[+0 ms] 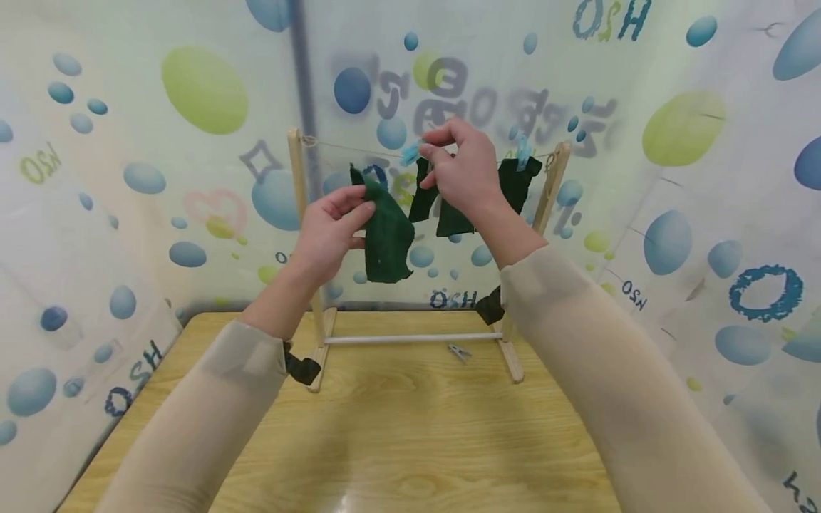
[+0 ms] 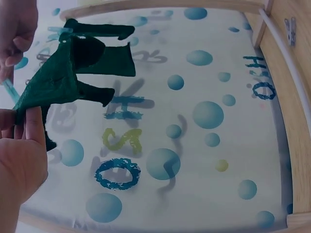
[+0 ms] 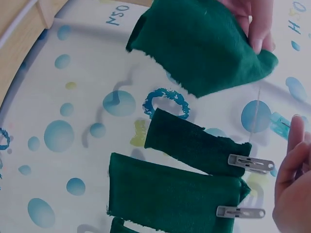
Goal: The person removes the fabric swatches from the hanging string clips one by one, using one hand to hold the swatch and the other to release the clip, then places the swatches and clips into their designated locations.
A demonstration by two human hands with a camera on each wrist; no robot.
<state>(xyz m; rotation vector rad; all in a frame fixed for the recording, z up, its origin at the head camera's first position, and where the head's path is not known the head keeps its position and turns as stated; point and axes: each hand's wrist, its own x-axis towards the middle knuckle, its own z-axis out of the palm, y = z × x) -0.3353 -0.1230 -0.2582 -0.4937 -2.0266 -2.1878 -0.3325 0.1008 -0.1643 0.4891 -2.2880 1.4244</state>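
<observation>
The left hand (image 1: pixel 328 231) has a dark green cloth (image 1: pixel 388 239) in its grip, pinched near the upper edge between thumb and fingers. That cloth hangs down from the fingertips just below the string (image 1: pixel 359 149), in the left half of the rack and to the left of the pieces already hung. The right hand (image 1: pixel 467 171), farther right and a little higher, has its grip on a light blue clip (image 1: pixel 409 154), held at the fingertips level with the string (whether the clip bites the string I cannot tell).

Right of the held cloth, a narrow green strip (image 3: pixel 197 141) and a wider green piece (image 3: pixel 165 191) hang from the string, each under a grey clip (image 3: pixel 251 163) (the right wrist view shows these best). Near the right post, another green piece (image 1: pixel 515 187) hangs from a second blue clip (image 1: pixel 522 151).

The wooden rack (image 1: pixel 297 171) stands at the far side of the table (image 1: pixel 398 427), a white bar (image 1: pixel 410 339) joining its two posts low down. A loose grey peg (image 1: pixel 459 352) lies on the wood just nearer than the bar, toward the right. Beyond, a curtain (image 1: pixel 359 43) printed with blue and green ovals closes off the far side.
</observation>
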